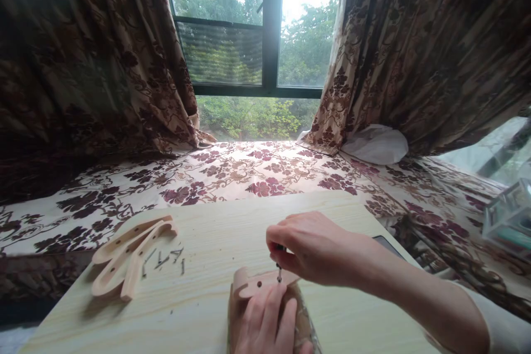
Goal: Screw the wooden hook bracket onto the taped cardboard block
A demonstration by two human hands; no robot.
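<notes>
My right hand is closed around a screwdriver, most of its handle hidden by the fingers. The shaft points down at a dark hole or screw in a curved pale wooden piece; which of the two I cannot tell. Another dark hole shows farther left on that piece. It lies across the far end of a brown block-like object with a shiny, clear-looking edge. My left hand lies over both, its fingertips pressing the wooden piece near the screwdriver tip.
On the left of the pale wood-grain tabletop lie several similar curved wooden pieces with holes. Several loose screws are beside them. A dark flat object is partly behind my right forearm. A clear plastic box sits far right on floral cloth.
</notes>
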